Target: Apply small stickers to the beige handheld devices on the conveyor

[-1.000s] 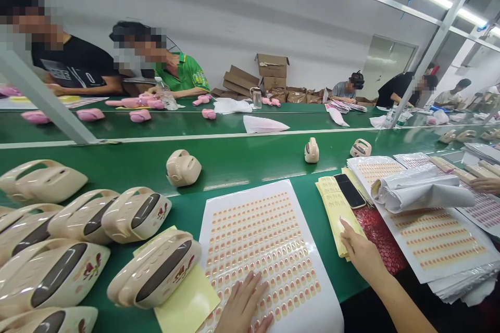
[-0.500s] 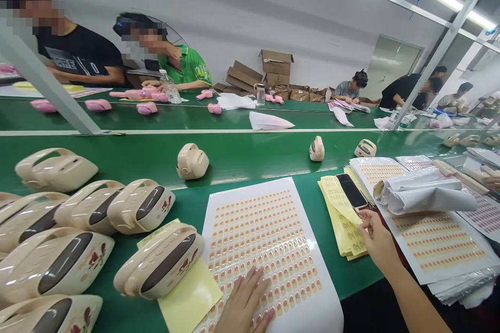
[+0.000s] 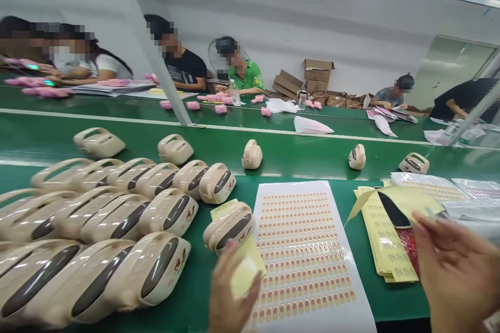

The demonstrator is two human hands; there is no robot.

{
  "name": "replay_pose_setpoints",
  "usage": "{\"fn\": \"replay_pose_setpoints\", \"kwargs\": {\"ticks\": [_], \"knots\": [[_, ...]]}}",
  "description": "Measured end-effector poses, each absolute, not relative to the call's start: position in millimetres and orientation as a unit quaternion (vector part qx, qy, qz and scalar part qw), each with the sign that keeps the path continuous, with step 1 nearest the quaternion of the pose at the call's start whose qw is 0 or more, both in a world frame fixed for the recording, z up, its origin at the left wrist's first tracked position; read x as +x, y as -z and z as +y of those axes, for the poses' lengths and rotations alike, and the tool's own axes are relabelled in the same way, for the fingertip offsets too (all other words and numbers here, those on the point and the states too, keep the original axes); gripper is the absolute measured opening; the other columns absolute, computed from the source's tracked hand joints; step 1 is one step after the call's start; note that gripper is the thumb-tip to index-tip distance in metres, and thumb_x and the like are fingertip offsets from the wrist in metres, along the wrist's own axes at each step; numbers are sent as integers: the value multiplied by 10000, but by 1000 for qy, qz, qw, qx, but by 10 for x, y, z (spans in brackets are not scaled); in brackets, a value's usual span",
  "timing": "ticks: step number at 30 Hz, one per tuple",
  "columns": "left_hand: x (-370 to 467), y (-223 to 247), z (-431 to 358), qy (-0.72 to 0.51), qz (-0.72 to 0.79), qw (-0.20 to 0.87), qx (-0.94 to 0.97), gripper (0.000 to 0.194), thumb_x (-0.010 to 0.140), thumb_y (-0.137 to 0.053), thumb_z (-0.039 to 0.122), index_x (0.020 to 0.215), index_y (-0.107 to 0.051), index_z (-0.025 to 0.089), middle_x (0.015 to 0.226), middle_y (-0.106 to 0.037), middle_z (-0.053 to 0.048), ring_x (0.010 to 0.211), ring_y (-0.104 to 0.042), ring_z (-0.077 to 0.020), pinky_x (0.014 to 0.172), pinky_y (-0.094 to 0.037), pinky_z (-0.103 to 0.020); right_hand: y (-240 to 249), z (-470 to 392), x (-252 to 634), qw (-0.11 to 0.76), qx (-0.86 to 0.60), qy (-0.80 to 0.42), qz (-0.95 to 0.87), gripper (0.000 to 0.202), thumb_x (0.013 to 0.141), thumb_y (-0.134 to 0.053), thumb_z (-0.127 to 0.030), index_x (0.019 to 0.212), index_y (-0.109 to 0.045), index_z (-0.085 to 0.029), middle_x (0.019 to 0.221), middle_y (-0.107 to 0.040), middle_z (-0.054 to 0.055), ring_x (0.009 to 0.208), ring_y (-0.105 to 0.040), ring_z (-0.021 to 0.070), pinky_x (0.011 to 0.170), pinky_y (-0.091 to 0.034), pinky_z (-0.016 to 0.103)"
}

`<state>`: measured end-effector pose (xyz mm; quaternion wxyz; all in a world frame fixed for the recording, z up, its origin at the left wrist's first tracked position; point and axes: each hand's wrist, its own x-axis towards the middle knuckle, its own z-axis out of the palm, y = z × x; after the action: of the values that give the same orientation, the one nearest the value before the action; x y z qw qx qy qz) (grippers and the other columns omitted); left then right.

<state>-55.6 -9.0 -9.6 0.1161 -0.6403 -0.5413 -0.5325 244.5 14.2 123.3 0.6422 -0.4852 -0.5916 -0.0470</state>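
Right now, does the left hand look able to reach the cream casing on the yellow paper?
Probably yes. The left hand, which looks open, appears just in front of the cream casing, and no other object seems to block the way; blur hides whether they touch.

Bare left hand point(image 3: 228, 299) blurring at edges; bare right hand point(image 3: 453, 265) looking broader; small pale patch point(image 3: 492, 321) at right forearm point(image 3: 466, 309) reading unclear.
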Motion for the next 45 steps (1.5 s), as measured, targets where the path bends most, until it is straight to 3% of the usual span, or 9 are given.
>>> {"fn": "replay_pose_setpoints", "kwargs": {"ticks": [3, 9, 14, 18, 24, 29, 35, 39, 45], "knots": [[-912, -30, 28, 600, -578, 140, -535, 570, 754, -596, 254, 1278, -373, 235, 1288, -471, -127, 1231, -413, -286, 989, -365, -480, -1034, 334, 2173, 667, -380, -1, -641, 355, 736, -618, -41, 1041, -525, -197, 930, -679, 44, 787, -685, 154, 678, -581, 248], [-1222, -168, 297, 530, -700, -202, -434, 518, 694, -530, 566, 1042, -583, 186, 1091, -637, -121, 1040, -564, -322, 871, -455, -453, -989, 995, 1730, 563, -297, -17, -771, 593, 794, -481, -23, 1314, -298, -241, 1197, -494, 118, 1172, -494, 208, 914, -496, 397], [-1241, -124, 393, 546, -681, -212, -439, 532, 701, -496, 597, 985, -611, 162, 986, -677, -110, 920, -615, -297, 754, -508, -387, -1158, 1200, 1490, 597, -219, 41, -770, 700, 785, -463, 0, 1368, -191, -276, 1233, -432, 106, 1211, -445, 204, 933, -483, 392], [-1184, -96, 354, 576, -641, -200, -467, 419, 690, -535, 561, 829, -634, 178, 978, -675, -105, 943, -608, -293, 779, -496, -376, -780, 936, 1637, 597, -242, 16, -764, 702, 790, -462, -3, 1374, -186, -279, 1259, -432, 98, 1212, -447, 197, 919, -493, 371], [-930, -99, 153, 604, -582, -164, -520, 256, 662, -625, 380, 503, -500, 223, 566, -574, -17, 855, -623, -286, 742, -500, -379, 271, 299, 1963, 399, -556, -251, -684, 485, 900, -342, -260, 1367, -212, -237, 1312, -439, 147, 1184, -483, 240, 905, -479, 381], [-764, -97, 92, 614, -535, -123, -568, 254, 703, -596, 295, 510, -447, 226, 531, -529, -2, 771, -635, -270, 641, -519, -363, 546, 3, 1821, 348, -571, -388, -634, 492, 890, -291, -347, 1354, -184, -220, 1208, -538, 160, 1094, -564, 202, 878, -487, 314], [-724, -141, 59, 626, -510, -118, -579, 222, 700, -588, 249, 531, -445, 229, 519, -516, 4, 758, -633, -276, 617, -519, -370, 233, 110, 1590, 317, -522, -383, -693, 541, 881, -308, -322, 1380, -127, -218, 1040, -634, 118, 976, -629, 203, 837, -499, 360], [-760, -224, -57, 630, -481, -148, -592, 186, 689, -594, 189, 548, -478, 223, 541, -519, 8, 765, -629, -272, 635, -511, -374, -110, 303, 1488, 155, -503, -368, -767, 414, 854, -371, -261, 1260, -385, -179, 883, -668, 96, 826, -647, 219, 725, -498, 336], [-807, -245, -79, 667, -488, -164, -539, 224, 712, -594, 232, 519, -482, 221, 534, -496, 14, 764, -623, -280, 654, -498, -396, -402, 630, 1127, -37, -499, -244, -831, 490, 848, -424, -233, 1307, -340, -83, 802, -701, 120, 740, -654, 262, 593, -436, 307]]}}
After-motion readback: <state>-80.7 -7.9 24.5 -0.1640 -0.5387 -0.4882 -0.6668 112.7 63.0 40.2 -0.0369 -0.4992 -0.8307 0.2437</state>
